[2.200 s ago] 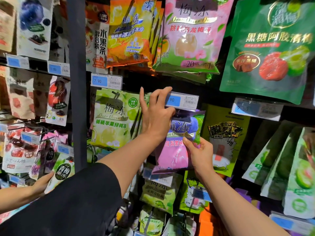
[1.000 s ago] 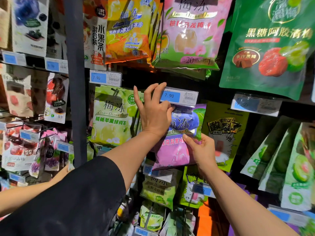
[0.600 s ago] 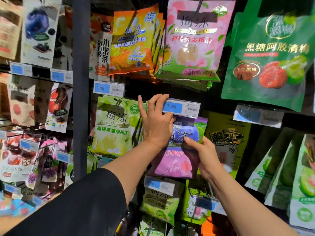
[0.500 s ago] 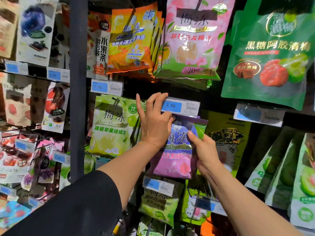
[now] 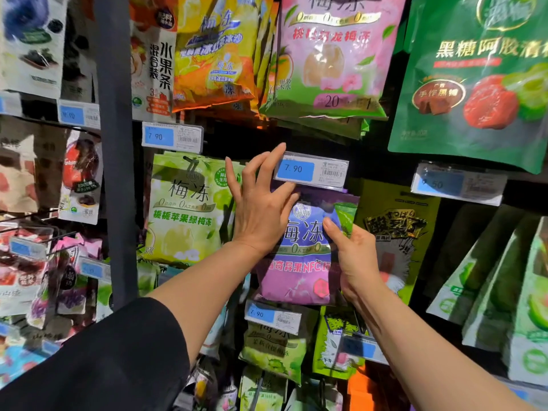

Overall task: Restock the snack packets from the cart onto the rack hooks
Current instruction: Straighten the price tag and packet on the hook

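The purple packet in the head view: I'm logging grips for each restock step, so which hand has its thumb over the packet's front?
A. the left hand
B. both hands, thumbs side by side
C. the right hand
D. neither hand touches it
C: the right hand lays its thumb across the front of the purple packet at its right edge, while the left hand has its fingers spread up by the price tag.

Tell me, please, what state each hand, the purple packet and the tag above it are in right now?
Left hand: fingers spread, straight, fingertips at the tag's left edge.
Right hand: pinching the purple packet's right edge.
Purple packet: upright, below the tag; hook hidden.
Price tag: reads 7.90, tilted slightly.
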Available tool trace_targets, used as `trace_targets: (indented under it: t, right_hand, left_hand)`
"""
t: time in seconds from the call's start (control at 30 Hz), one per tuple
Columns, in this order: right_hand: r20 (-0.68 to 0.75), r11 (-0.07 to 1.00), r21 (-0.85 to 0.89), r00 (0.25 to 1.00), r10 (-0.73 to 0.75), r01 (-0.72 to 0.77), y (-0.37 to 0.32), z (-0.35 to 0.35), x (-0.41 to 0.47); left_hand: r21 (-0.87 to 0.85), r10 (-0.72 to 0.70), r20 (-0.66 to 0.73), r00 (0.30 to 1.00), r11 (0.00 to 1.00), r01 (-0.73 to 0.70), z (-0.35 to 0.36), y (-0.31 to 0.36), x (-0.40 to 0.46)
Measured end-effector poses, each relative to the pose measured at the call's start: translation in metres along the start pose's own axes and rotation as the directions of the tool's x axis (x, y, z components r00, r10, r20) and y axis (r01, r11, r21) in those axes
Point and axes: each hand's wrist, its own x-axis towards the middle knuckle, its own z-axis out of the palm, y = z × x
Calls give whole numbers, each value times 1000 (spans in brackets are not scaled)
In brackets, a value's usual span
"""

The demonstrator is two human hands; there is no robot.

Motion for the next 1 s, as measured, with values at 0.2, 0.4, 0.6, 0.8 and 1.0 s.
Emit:
trace_targets:
  t: [0.2,0.4,0.6,0.8,1.0]
  right_hand:
    - [-35,1000,4,999,-2,2,4,3,-4]
    - [-36,999,44,999,-5,7,4,9,-4]
    - [-31,996,78,999,-36,38,2,16,2]
    - [-21,997,40,998,-60,61,0,14,13]
    - [-42,1000,27,999,-7,8,8,13,13]
  left_hand:
    - [-96,3,21,1000,995,-1,1,-3,6]
    - [-114,-9,5,1000,993,9,1,-6,8]
    - [-47,-27,-88,996,999,23,8,3,9]
    - [-41,-54,-122,991,998,50,17,5,7]
    - [-28,16,-89,996,999,-19,15,2,3]
